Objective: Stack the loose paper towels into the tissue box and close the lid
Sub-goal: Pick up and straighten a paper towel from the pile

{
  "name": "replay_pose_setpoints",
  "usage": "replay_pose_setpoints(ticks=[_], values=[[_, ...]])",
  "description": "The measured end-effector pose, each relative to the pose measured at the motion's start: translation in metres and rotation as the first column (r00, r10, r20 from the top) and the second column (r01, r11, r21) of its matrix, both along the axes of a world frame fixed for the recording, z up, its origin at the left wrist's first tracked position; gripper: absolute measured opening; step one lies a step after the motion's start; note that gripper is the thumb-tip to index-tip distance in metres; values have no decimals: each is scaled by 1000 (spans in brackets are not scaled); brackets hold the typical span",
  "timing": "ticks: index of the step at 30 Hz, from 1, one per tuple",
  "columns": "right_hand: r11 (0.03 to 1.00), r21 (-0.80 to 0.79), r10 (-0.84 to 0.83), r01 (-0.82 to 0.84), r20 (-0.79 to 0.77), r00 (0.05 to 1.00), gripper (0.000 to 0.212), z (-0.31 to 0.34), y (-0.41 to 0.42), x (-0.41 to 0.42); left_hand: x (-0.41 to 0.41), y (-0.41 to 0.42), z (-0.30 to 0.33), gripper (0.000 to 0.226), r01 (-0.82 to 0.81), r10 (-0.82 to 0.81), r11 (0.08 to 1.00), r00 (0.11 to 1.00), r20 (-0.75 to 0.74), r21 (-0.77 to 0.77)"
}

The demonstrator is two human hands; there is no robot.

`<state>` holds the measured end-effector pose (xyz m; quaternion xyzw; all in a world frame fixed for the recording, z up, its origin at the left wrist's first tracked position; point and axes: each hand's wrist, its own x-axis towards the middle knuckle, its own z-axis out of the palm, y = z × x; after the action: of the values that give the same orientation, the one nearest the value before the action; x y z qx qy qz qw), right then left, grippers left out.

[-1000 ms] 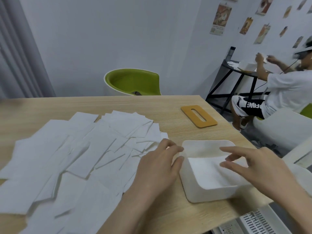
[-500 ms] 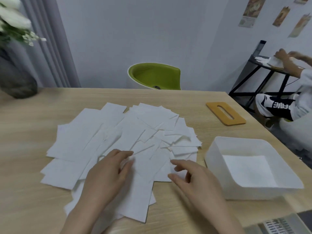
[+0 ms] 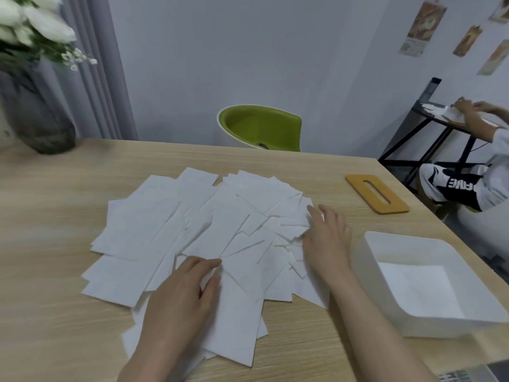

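Lying fanned across the table (image 3: pixel 55 312), the paper towels (image 3: pixel 170 224) look thin, limp and light, likely to slide and crease, so I'd pinch one by a free corner. The left hand (image 3: pixel 181 296) rests flat on the near sheets, and the right hand (image 3: pixel 326 238) lies spread on the pile's right edge. Just right stands the open tissue box (image 3: pixel 366 260), with the lid (image 3: pixel 376 193) well beyond and bare tabletop between.
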<state>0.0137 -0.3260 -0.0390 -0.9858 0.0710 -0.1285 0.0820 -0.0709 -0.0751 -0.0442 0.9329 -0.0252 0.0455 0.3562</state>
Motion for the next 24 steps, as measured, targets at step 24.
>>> replay_pose_setpoints(ticks=[24], values=[[930, 64, 334, -363, 271, 903, 13, -5, 72, -103, 3, 0, 4, 26, -27, 27, 999, 1000, -12, -26]])
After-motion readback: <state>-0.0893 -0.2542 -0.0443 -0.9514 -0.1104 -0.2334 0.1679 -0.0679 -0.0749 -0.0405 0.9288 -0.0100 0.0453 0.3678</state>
